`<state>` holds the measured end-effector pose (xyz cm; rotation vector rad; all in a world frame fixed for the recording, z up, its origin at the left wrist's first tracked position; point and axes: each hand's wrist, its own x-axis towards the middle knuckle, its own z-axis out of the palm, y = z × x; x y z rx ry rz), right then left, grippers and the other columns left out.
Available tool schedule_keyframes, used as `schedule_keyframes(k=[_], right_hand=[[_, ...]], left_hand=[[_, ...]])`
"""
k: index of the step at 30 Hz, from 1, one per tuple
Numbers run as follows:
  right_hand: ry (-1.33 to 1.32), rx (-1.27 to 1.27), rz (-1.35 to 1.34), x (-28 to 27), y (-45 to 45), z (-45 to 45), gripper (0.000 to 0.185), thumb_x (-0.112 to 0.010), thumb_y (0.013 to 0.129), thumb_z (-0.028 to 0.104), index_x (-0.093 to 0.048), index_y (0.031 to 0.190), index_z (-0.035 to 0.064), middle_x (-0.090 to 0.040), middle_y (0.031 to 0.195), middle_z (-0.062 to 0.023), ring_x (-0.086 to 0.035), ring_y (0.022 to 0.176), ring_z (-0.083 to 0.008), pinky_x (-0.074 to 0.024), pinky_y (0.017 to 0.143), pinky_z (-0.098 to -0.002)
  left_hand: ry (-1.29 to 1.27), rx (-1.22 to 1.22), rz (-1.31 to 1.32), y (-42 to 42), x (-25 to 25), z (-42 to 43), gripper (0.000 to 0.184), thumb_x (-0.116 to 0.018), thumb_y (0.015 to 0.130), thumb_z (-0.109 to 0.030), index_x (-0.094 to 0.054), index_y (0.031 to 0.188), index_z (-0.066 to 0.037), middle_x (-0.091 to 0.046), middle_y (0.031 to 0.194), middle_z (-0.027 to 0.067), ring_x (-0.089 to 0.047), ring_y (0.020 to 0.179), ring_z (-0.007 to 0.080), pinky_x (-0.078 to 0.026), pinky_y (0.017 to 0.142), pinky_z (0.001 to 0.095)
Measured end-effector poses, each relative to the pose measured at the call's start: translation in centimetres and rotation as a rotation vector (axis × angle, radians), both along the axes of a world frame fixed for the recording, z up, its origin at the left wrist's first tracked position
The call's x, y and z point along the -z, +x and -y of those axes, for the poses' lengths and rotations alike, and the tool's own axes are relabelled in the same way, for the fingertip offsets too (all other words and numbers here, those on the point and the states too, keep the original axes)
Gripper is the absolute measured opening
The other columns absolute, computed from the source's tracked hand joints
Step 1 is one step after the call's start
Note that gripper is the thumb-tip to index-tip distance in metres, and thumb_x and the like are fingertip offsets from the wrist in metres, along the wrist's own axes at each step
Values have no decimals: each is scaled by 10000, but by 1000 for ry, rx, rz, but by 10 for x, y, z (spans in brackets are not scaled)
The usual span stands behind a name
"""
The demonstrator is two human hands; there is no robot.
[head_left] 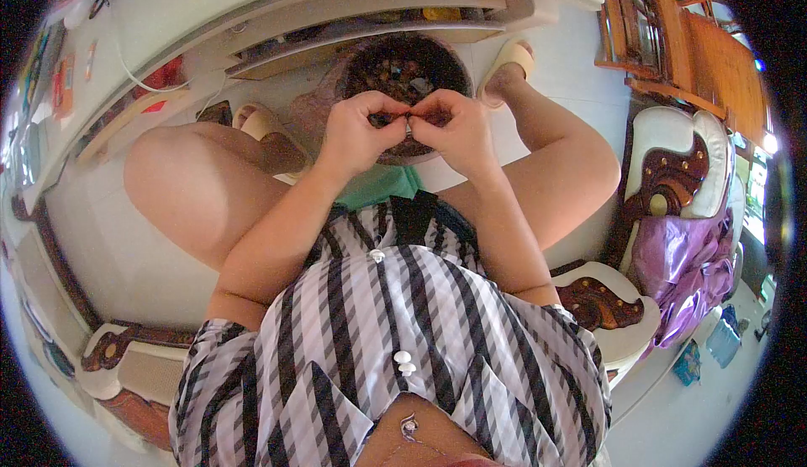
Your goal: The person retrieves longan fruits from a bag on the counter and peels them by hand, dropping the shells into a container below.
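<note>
Silvery-pale, a small piece [409, 129] shows on my feed right where the two hands meet, too tiny for me to name. I see the left hand [363, 135] with thumb and forefinger closed in a pinch on it, and the right hand [454, 135] pinching it from the other side, fingertips close together. Beneath and just beyond both hands I have a round bin [330, 93] holding dark, mixed bits [395, 68]. Outward past the right hand, I make out a cream slipper [514, 59] on a foot.
</note>
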<state>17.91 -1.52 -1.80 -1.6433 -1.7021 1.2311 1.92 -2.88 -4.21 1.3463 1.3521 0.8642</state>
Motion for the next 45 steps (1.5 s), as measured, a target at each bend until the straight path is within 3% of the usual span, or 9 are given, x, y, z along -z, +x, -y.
schedule_keyframes(k=[5, 8, 11, 17, 20, 27, 32, 41, 45], right_hand=[[201, -166, 0, 16, 8, 1, 128, -620, 692, 71, -597, 780, -20, -601, 677, -48, -536, 601, -82, -436, 562, -210], [-281, 163, -495, 16, 6, 0, 136, -610, 727, 59, -587, 834, -22, -598, 705, -60, -563, 617, -112, -459, 570, -217], [-373, 296, -657, 6, 1, -1, 111, -633, 690, 18, -597, 786, -26, -599, 698, -66, -568, 604, -125, -467, 535, -241], [-156, 127, -385, 8, 2, -2, 115, -609, 738, 31, -578, 836, -19, -596, 741, -65, -576, 640, -117, -492, 595, -221], [-259, 235, -561, 5, 0, -2, 103, -644, 680, 61, -604, 757, 6, -596, 678, -36, -539, 616, -86, -440, 560, -222], [93, 247, -286, 16, -5, 3, 114, -636, 639, 62, -602, 741, 24, -596, 678, -46, -560, 615, -118, -454, 564, -251], [674, -58, 47, -3, -8, -2, 106, -623, 635, 48, -603, 739, 46, -588, 708, -77, -577, 627, -158, -461, 576, -256], [-305, 324, -713, 1, -6, 0, 106, -627, 693, 52, -606, 788, 11, -605, 747, -14, -558, 667, -97, -460, 591, -239], [-119, 153, -398, -3, -4, -1, 129, -636, 667, 78, -621, 777, 13, -614, 725, -25, -558, 643, -101, -456, 589, -235]], left_hand=[[-19, -7, 63, -5, -8, 0, 168, -648, 662, -115, -637, 800, -20, -632, 760, 92, -589, 688, 142, -457, 646, 252], [-190, -45, 297, -4, -2, -2, 160, -636, 684, -104, -635, 818, -17, -634, 767, 63, -575, 695, 111, -449, 664, 237], [-255, -60, 440, -4, 8, -2, 172, -631, 713, -98, -638, 874, -38, -636, 801, 41, -563, 708, 90, -442, 678, 221], [-79, -35, 162, -3, -7, -3, 174, -626, 716, -89, -632, 872, -13, -634, 799, 38, -562, 725, 78, -439, 676, 208], [-80, -55, 238, -2, -1, -1, 165, -623, 721, -85, -634, 870, -13, -633, 798, 35, -561, 722, 80, -441, 671, 208], [-255, -180, 630, 9, 7, 1, 169, -608, 731, -38, -628, 898, -24, -613, 771, 9, -538, 682, 72, -436, 630, 206], [-255, -55, 429, 2, 1, -4, 170, -624, 727, -52, -604, 893, -20, -602, 792, 7, -533, 685, 78, -433, 631, 208], [-305, -101, 570, 1, -3, -2, 152, -641, 707, -57, -600, 848, -19, -605, 772, 19, -552, 694, 71, -446, 619, 215], [-4, -12, 57, -1, -13, -5, 153, -649, 669, -54, -607, 814, -27, -612, 769, 52, -581, 692, 122, -455, 631, 238]])
